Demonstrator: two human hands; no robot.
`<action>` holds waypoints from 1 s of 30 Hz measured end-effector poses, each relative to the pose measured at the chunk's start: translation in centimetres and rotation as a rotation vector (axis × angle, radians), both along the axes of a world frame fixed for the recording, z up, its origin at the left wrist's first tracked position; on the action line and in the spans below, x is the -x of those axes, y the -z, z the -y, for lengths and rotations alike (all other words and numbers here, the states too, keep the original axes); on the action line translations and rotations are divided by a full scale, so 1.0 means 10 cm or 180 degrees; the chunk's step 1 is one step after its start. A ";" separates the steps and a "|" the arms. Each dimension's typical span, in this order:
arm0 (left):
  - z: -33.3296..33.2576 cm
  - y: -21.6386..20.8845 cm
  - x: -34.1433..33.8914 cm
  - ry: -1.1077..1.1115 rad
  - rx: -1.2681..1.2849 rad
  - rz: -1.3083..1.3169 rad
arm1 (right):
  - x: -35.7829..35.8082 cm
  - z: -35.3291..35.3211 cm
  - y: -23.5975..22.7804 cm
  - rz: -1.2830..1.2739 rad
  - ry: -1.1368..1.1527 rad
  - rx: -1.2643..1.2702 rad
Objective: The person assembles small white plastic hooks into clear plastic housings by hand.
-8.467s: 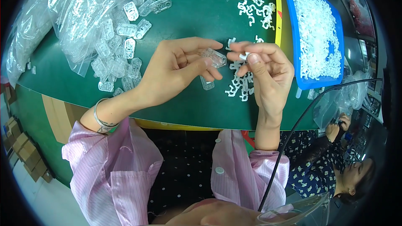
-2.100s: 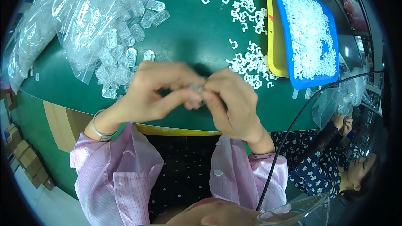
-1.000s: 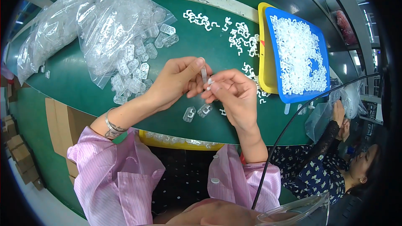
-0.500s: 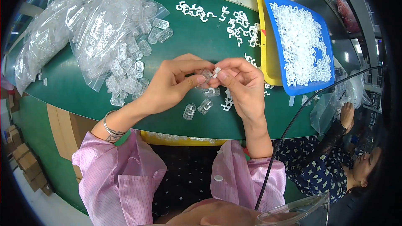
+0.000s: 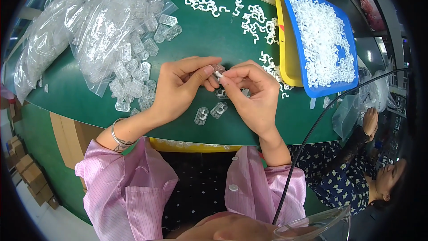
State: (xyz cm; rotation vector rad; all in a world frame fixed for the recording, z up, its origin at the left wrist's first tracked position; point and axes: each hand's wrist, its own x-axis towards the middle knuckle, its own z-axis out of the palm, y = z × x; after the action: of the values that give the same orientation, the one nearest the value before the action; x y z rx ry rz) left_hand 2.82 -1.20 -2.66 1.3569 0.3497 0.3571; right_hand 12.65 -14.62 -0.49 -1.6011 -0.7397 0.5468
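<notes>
My left hand (image 5: 180, 85) pinches a small clear plastic housing (image 5: 218, 68) between thumb and fingers, most of it hidden by the fingertips. Against it, my right hand (image 5: 254, 91) grips a small white hook-shaped plastic clip (image 5: 219, 74) with thumb and forefinger. The two hands meet over the middle of the green table. Just below them lie a clear housing (image 5: 201, 116) and another clear housing (image 5: 218, 110), each with a white clip inside. One more housing (image 5: 221, 93) is partly covered by my hands.
Loose clear housings (image 5: 132, 87) spill from plastic bags (image 5: 102, 27) at the left. White clips (image 5: 256, 24) are scattered at the far right of the table (image 5: 209, 40). A blue tray (image 5: 314, 90) of clips rests on a yellow tray (image 5: 289, 78). A black cable crosses the right; a co-worker's hand (image 5: 369, 121) is beyond.
Both hands have shifted slightly left, and the white clip is now at the edge of the clear housing. My right hand has turned, with its fingers more closed.
</notes>
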 end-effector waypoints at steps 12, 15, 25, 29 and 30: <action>0.02 0.03 -0.02 0.0151 -0.1078 0.0211 | -0.01 0.03 -0.05 0.1167 0.0059 0.0623; 0.00 0.02 -0.03 0.0164 -0.0423 0.0023 | -0.08 0.05 -0.06 0.1052 0.0020 0.0594; -0.07 -0.01 -0.02 0.0866 0.0832 -0.0027 | -0.10 0.07 -0.05 -0.1615 -0.0565 -0.0580; 0.06 -0.06 0.01 0.0648 0.0330 0.0470 | -0.17 0.08 0.02 -0.1714 -0.0724 -0.0914; 0.03 -0.06 0.01 0.0645 0.0338 0.0469 | -0.16 0.08 0.02 -0.1717 -0.0723 -0.0906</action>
State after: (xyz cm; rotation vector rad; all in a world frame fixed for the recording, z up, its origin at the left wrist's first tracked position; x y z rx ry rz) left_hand 2.70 -1.50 -2.03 1.2414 0.1058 0.2639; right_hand 14.23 -15.40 -0.69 -1.0422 -0.5581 0.9475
